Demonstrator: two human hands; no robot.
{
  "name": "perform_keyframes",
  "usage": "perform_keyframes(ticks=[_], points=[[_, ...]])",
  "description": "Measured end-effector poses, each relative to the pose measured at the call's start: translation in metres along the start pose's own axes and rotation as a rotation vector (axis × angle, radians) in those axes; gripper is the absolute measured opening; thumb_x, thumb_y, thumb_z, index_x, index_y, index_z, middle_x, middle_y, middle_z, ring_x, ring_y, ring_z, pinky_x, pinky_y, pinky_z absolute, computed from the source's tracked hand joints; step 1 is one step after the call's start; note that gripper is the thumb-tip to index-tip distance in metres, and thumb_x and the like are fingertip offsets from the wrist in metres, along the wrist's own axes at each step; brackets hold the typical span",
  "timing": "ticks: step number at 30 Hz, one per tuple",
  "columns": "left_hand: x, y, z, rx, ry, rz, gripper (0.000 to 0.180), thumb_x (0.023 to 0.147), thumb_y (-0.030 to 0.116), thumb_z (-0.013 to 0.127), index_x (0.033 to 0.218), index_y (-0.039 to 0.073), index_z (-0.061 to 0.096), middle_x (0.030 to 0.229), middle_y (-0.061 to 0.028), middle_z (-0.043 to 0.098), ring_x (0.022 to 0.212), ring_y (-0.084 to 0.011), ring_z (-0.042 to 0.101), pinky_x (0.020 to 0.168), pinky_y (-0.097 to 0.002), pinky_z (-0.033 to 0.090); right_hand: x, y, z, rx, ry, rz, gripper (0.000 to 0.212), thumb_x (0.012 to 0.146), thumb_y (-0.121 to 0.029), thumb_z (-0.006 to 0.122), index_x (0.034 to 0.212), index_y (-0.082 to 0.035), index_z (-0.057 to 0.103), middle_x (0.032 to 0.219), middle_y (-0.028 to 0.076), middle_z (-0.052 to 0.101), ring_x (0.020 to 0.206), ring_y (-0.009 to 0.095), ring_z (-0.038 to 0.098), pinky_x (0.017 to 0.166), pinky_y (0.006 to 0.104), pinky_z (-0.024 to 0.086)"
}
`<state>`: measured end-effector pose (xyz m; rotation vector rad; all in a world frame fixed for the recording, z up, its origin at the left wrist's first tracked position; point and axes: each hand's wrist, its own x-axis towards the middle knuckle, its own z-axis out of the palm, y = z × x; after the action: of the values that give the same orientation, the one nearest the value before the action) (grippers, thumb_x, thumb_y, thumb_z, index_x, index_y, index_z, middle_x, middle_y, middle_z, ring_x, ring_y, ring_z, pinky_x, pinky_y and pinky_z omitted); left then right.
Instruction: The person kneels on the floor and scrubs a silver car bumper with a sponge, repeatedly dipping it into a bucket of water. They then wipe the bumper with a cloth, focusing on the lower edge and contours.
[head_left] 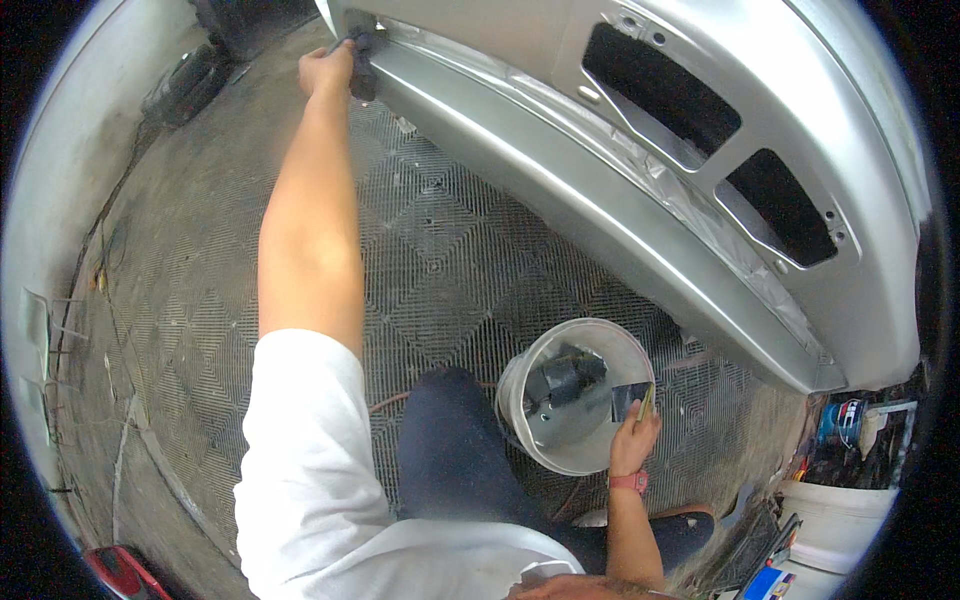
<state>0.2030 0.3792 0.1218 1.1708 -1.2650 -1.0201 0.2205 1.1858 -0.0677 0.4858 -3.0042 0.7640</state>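
Stretched far forward, my left hand [328,70] is closed on a dark cloth [362,78] at the far left end of a long silver car body panel [560,180]. The cloth touches the panel's end. My right hand [634,440], with a red watch on its wrist, pinches a dark rectangular sheet like sandpaper [629,401] with a yellowish strip along its edge. That sheet is over the right rim of a white bucket [508,400]. Inside the bucket lie greyish liquid and a dark shape I cannot make out.
A large silver panel with openings [850,120] rises beyond the long panel. Ribbed dark mats [430,260] cover the floor. A tyre [190,85] lies at the far left. At the right stand a white tub [840,530] and a blue can [842,424]. A thin hose runs behind the bucket.
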Motion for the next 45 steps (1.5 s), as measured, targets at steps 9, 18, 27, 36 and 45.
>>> perform_keyframes(ticks=[9, 18, 27, 36, 45], points=[[-0.008, 0.088, 0.005, -0.707, -0.41, 0.281, 0.057, 0.12, 0.039, 0.041, 0.162, 0.0, 0.05, 0.155, -0.0173, 0.062, 0.144, -0.0326, 0.057, 0.125, -0.0486, 0.04, -0.003, 0.007, 0.01, 0.003, 0.049, 0.02, 0.047, 0.116, -0.029, 0.056, 0.146, 0.007, 0.063, 0.13, 0.037, 0.066, 0.121, 0.056, 0.058, 0.108, 0.0615, 0.044], [-0.356, 0.11, 0.02, -0.352, -0.207, 1.13, 0.059, 0.123, 0.027, 0.035, 0.179, 0.009, 0.027, 0.188, -0.0189, 0.015, 0.173, -0.0433, 0.007, 0.14, -0.0577, 0.005, -0.005, 0.011, 0.009, -0.029, 0.126, -0.071, 0.047, 0.117, -0.034, 0.056, 0.138, 0.006, 0.069, 0.118, 0.038, 0.067, 0.11, 0.056, 0.059, 0.1, 0.0603, 0.046], [-0.013, 0.102, 0.042, -0.298, -0.005, 0.617, 0.067, 0.121, 0.044, 0.041, 0.17, -0.001, 0.038, 0.174, -0.0252, 0.042, 0.162, -0.04, 0.04, 0.135, -0.0509, 0.026, -0.002, 0.001, 0.009, -0.007, 0.118, -0.053, 0.049, 0.116, -0.033, 0.058, 0.149, 0.002, 0.066, 0.122, 0.036, 0.071, 0.112, 0.056, 0.061, 0.102, 0.059, 0.048], [-0.067, 0.203, 0.018, 0.077, -0.125, 0.856, 0.059, 0.115, 0.04, 0.048, 0.156, -0.001, 0.06, 0.162, -0.0272, 0.057, 0.151, -0.044, 0.052, 0.128, -0.0482, 0.037, -0.006, -0.005, 0.002, -0.021, 0.105, -0.03, 0.046, 0.116, -0.028, 0.056, 0.144, 0.006, 0.068, 0.123, 0.037, 0.071, 0.114, 0.055, 0.061, 0.108, 0.0588, 0.047], [-0.386, 0.212, 0.009, -0.18, -0.19, 1.281, 0.05, 0.105, 0.037, 0.066, 0.153, 0.024, 0.063, 0.162, -0.0167, 0.057, 0.154, -0.0425, 0.049, 0.134, -0.0569, 0.025, -0.004, 0.005, 0.002, -0.107, 0.061, -0.102, 0.04, 0.114, -0.026, 0.056, 0.13, 0.006, 0.074, 0.112, 0.035, 0.075, 0.108, 0.057, 0.064, 0.11, 0.0642, 0.043]])
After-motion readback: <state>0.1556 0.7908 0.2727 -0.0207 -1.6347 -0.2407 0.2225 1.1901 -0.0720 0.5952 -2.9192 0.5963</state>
